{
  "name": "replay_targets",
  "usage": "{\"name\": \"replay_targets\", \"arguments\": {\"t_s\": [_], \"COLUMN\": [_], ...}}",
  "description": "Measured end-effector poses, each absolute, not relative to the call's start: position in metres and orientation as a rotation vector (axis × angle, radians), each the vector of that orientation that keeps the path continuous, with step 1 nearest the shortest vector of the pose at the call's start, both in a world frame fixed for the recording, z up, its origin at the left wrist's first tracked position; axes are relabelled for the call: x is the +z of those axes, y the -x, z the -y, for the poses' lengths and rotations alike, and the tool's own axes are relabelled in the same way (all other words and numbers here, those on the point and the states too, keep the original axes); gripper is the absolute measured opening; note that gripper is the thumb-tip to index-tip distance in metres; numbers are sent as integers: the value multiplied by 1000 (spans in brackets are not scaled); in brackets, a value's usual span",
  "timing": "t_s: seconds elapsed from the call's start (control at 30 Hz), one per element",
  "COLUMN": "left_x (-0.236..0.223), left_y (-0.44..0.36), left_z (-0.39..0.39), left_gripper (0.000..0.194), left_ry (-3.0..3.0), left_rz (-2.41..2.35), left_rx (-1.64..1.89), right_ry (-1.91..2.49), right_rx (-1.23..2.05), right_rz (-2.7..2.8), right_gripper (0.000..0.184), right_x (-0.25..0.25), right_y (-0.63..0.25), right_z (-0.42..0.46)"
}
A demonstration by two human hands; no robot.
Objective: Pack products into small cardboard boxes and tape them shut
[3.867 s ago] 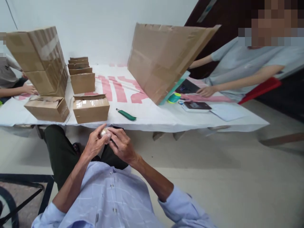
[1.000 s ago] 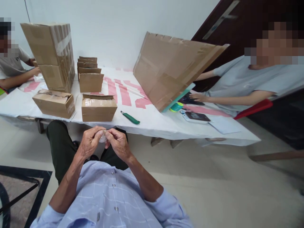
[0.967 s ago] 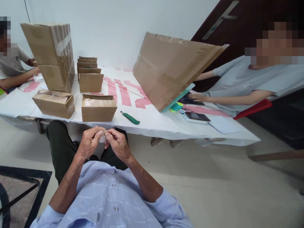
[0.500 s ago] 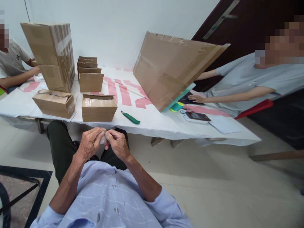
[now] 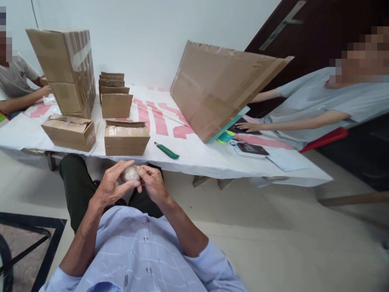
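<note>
Above my lap, just off the table's front edge, a small, round, pale glossy roll of clear tape (image 5: 131, 173) is between my hands. My left hand (image 5: 111, 184) curves round it from the left, fingers over the top and thumb along the underside. On the other side, my right hand (image 5: 153, 182) pinches its right edge with thumb and fingertips. What the right fingertips grip exactly is too small to tell. Beyond them on the table lie a green utility knife (image 5: 167, 150) and two taped small cardboard boxes, a right one (image 5: 126, 142) and a left one (image 5: 69, 132).
Tall stacked cartons (image 5: 60, 61) stand at the back left, beside several small open boxes (image 5: 116, 104). A large cardboard panel (image 5: 221, 85) leans at the right, near a tape roll (image 5: 225, 137) and a phone (image 5: 252, 149). People sit at both table ends.
My left hand has opened wider around the roll, which now shows its round face. Before, both hands pinched close together and mostly covered it. The right co-worker's hand moved slightly left.
</note>
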State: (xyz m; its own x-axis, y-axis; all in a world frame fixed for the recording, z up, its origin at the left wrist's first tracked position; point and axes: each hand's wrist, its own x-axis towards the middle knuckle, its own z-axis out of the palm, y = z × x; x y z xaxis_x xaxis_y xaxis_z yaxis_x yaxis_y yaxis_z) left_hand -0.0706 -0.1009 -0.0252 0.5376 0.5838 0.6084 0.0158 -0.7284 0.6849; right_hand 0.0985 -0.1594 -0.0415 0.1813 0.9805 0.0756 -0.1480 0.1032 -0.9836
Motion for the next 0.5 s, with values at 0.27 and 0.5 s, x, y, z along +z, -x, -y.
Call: {"name": "replay_targets", "arguments": {"t_s": [0.27, 0.5], "left_x": [-23, -34], "left_y": [69, 61], "left_z": [102, 101], "left_gripper": [42, 53], "left_ry": [-1953, -1567], "left_rz": [-564, -760], "left_rx": [1119, 1056], "right_ry": [1124, 1074], "right_rx": [1133, 695], "right_rz": [1006, 1234], "right_gripper": [62, 39], "right_x": [-47, -42], "right_y": [-100, -101], "right_z": [156, 166]}}
